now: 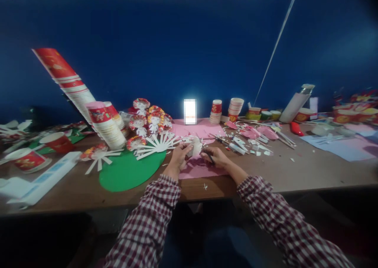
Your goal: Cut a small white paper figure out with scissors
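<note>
A small white paper piece (195,146) is pinched at its left edge by my left hand (179,157), above a pink sheet (206,171) at the table's front. My right hand (217,158) is closed around a thin dark tool (210,158), its tip close to the paper's right side. The tool's kind is too small to make out. A white fan-shaped strip piece (158,145) rests on a green sheet (126,173) left of my left hand.
Paper scraps (260,146) and pens lie right of my hands. Leaning stacked cups (108,132) and flower-framed paper figures (154,120) stand at the left. A lit phone-like screen (190,111) is behind the hands. A red object (296,129) lies farther right.
</note>
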Demonstrator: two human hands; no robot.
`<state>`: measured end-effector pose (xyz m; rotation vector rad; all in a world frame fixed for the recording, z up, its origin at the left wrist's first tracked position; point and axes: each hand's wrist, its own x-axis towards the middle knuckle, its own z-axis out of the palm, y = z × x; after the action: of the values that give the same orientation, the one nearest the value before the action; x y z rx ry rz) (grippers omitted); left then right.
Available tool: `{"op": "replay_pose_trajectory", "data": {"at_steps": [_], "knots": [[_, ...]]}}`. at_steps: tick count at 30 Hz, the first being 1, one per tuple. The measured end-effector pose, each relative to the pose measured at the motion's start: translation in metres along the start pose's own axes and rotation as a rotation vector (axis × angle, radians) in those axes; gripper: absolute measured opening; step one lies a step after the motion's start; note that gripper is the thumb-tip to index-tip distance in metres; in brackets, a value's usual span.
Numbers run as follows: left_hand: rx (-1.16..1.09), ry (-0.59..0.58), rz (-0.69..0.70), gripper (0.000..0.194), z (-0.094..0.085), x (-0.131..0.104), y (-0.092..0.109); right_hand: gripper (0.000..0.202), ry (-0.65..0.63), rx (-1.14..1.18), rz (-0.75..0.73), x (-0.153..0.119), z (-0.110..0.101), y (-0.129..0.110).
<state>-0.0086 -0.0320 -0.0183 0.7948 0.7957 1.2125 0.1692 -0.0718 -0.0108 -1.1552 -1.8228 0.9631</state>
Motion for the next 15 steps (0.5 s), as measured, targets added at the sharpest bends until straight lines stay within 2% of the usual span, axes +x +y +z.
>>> {"op": "replay_pose_trajectory", "data": {"at_steps": [15], "knots": [[0.006, -0.003, 0.007, 0.040, 0.0006, -0.0028, 0.0023, 0.041, -0.006, -0.118, -0.057, 0.0023, -0.0042, 0.0037]]}}
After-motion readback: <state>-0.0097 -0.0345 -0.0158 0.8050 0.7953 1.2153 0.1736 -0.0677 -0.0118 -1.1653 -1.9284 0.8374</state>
